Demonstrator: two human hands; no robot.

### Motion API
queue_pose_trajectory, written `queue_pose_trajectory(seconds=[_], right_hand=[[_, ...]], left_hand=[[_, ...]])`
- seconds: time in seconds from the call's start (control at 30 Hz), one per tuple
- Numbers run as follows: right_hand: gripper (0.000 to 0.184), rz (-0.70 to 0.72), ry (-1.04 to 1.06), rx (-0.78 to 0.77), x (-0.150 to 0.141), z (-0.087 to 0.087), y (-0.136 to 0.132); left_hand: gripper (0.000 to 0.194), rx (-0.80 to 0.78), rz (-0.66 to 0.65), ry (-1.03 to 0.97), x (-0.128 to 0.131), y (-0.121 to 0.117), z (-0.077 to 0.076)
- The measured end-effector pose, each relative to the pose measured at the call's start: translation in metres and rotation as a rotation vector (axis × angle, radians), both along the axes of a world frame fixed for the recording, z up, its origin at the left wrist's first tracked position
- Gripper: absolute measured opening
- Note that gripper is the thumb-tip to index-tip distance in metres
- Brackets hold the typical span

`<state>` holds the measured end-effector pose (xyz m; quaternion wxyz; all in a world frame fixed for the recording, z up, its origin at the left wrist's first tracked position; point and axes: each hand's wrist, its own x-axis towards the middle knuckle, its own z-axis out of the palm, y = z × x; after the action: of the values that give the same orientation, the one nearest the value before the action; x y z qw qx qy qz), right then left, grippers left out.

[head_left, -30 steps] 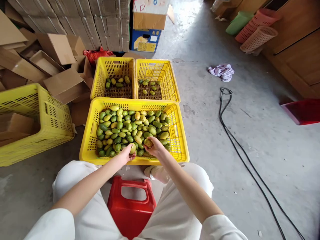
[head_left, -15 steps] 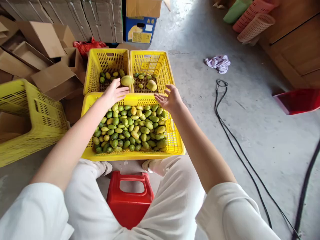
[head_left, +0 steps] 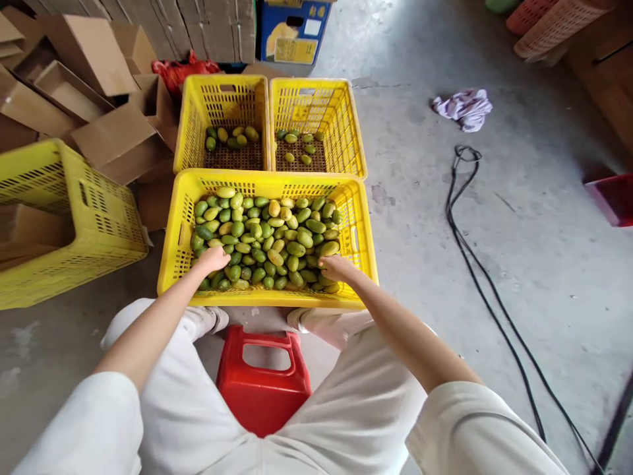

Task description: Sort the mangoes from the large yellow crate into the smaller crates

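Grey floor [head_left: 410, 264] surrounds green and yellow fruits [head_left: 275, 257]; left hand [head_left: 214, 258], right hand [head_left: 337, 267]: grip unclear.

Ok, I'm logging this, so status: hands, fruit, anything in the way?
Left hand at the fruit's left side, right hand at its right, grips unclear. Fruit spread across front yellow crate. No obstruction visible.

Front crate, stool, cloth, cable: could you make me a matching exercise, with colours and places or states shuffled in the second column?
1. Front crate
2. Stool
3. Cloth
4. Cable

A. Black, looped at its far end
B. Red, between the legs
C. Yellow, holding fruit, left hand and right hand inside
D. Pale purple, crumpled on the floor

1-C; 2-B; 3-D; 4-A
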<state>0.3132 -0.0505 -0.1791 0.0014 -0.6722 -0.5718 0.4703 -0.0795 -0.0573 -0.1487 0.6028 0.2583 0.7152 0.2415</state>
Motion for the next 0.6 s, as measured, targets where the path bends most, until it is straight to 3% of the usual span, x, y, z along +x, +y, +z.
queue_pose_trajectory(seconds=[0.03,0.13,0.27,0.43,0.6], right_hand=[[0.013,0.154,-0.099,-0.022,0.0,-0.004,-0.008],[0.032,0.489,-0.32,-0.03,-0.004,-0.014,-0.027],[0.046,0.736,-0.521,-0.023,-0.015,-0.026,-0.041],[0.059,0.864,-0.651,0.005,-0.022,-0.035,-0.045],[0.058,0.918,-0.68,0.036,-0.02,-0.034,-0.04]], left_hand=[[0.03,-0.074,-0.138,0.149,0.003,-0.008,-0.006],[0.06,-0.196,-0.47,0.462,0.02,-0.029,-0.022],[0.061,-0.213,-0.757,0.654,0.045,-0.049,-0.037],[0.052,-0.198,-0.872,0.754,0.054,-0.055,-0.041],[0.045,-0.18,-0.895,0.744,0.055,-0.057,-0.033]])
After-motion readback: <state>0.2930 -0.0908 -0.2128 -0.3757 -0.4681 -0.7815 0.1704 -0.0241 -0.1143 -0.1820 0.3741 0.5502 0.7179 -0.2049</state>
